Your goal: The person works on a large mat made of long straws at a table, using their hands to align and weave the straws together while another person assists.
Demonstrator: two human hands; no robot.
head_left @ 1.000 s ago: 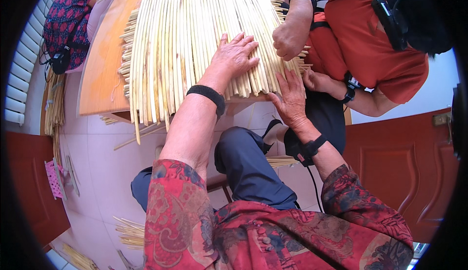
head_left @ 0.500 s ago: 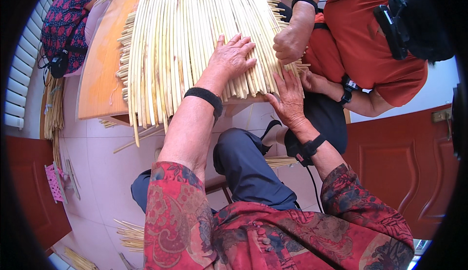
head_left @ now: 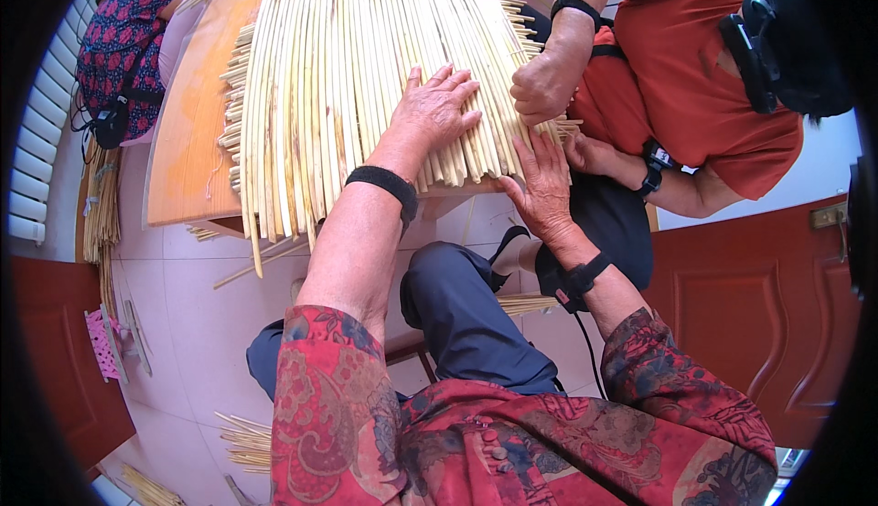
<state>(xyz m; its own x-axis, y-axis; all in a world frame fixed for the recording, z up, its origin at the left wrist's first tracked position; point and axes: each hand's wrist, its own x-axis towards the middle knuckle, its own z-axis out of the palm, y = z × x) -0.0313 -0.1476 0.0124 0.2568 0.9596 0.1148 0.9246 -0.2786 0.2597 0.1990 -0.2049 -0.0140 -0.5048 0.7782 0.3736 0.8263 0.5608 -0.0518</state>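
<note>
A wide mat of pale, straight stalks (head_left: 329, 95) covers most of the wooden table (head_left: 187, 154), its near ends jutting past the table's front edge. My left hand (head_left: 433, 111) lies flat on top of the mat, fingers spread. At the mat's near right corner my right hand (head_left: 543, 186) rests with fingers stretched along the outer stalks and the thumb apart. Just beyond it, a co-worker in an orange shirt (head_left: 695, 76) holds a closed fist (head_left: 547, 85) over the mat's right edge. That person's other hand (head_left: 587, 152) is close beside the edge, its fingers partly hidden.
Another person (head_left: 123, 58) sits at the far left beside a white radiator (head_left: 35, 154). Stalk bundles (head_left: 102, 200) stand by the wall, and more stalks (head_left: 245, 442) lie on the tiled floor. Red-brown doors (head_left: 750, 314) flank both sides. A black cable (head_left: 590, 351) hangs near my right wrist.
The co-worker's head and upper body have shifted slightly to the right, and the fist has moved a little. My two hands stay where they were on the stalks.
</note>
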